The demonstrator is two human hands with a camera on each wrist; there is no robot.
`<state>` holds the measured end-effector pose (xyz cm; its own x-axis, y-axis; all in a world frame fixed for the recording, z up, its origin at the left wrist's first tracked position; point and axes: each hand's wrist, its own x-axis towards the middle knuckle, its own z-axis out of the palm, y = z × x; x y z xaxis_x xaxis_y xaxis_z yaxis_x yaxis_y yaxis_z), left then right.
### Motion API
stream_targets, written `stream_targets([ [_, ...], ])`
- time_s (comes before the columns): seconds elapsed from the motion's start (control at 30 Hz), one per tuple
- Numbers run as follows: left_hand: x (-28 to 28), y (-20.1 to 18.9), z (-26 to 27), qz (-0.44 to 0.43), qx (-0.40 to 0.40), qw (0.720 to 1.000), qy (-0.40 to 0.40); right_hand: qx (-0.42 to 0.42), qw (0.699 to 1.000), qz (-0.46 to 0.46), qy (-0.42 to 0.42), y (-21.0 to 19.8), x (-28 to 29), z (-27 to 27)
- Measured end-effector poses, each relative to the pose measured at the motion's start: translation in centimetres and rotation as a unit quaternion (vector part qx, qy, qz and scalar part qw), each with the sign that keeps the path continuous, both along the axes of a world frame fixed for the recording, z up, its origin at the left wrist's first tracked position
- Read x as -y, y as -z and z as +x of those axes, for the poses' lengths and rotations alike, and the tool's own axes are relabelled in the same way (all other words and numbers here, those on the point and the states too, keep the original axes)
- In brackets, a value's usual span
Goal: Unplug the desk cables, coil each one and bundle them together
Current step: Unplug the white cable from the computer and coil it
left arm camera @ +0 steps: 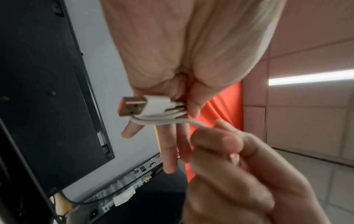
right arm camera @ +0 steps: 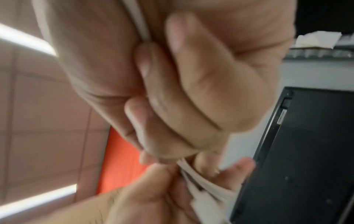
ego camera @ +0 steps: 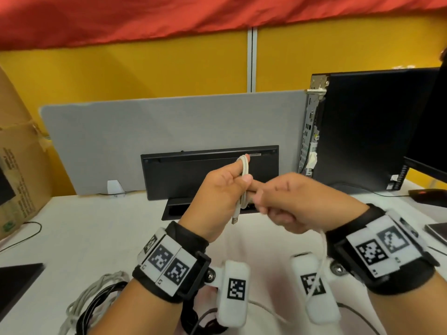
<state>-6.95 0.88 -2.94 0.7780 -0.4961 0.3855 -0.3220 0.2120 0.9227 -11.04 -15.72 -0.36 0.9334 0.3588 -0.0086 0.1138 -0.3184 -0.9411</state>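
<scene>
My left hand (ego camera: 219, 189) holds a small coil of white USB cable (ego camera: 243, 180) above the desk, thumb pinching the loops against the fingers. The cable's USB plug (left arm camera: 134, 108) sticks out below the hand (left arm camera: 172, 75). My right hand (ego camera: 287, 201) sits just to the right, touching the left, its fingers curled round the loose run of the same white cable (left arm camera: 191, 121). That run passes through the right fist (right arm camera: 191, 83) and trails down past the right wrist (ego camera: 323, 252). The loops (right arm camera: 201, 180) show blurred in the right wrist view.
A pile of grey and black cables (ego camera: 96, 303) lies on the white desk (ego camera: 96, 226) at the near left. A black keyboard (ego camera: 210, 170) leans on the grey divider (ego camera: 169, 122). A black computer tower (ego camera: 367, 131) stands right, a cardboard box (ego camera: 19, 165) left.
</scene>
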Motion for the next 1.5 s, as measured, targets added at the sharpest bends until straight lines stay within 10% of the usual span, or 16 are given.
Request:
stream_targets([
  [0.27, 1.0, 0.4, -0.6, 0.079, -0.013, 0.997, -0.004, 0.014, 0.917, 0.395, 0.05, -1.3, 1.0, 0.5],
  [0.5, 1.2, -0.1, -1.4, 0.029, -0.086, 0.995, 0.036, 0.035, 0.875, 0.475, 0.089, -0.5, 2.1, 1.4],
  [0.77, 0.6, -1.2, -1.8, -0.122, -0.159, 0.972, 0.12, 0.122, 0.937, 0.194, 0.265, 1.3, 2.4, 2.4],
  [1.03, 0.5, -1.1, -1.3, -0.175, -0.177, 0.965, 0.079, 0.296, 0.902, -0.157, 0.271, 2.4, 1.2, 2.8],
  [1.27, 0.9, -0.2, -0.7, -0.173, -0.195, 0.964, 0.056, 0.154, 0.97, 0.094, 0.162, 1.0, -0.1, 1.5],
  [1.5, 0.7, -0.1, -0.6, -0.133, -0.168, 0.975, 0.056, 0.254, 0.949, -0.039, 0.183, 2.4, -0.7, 1.9],
])
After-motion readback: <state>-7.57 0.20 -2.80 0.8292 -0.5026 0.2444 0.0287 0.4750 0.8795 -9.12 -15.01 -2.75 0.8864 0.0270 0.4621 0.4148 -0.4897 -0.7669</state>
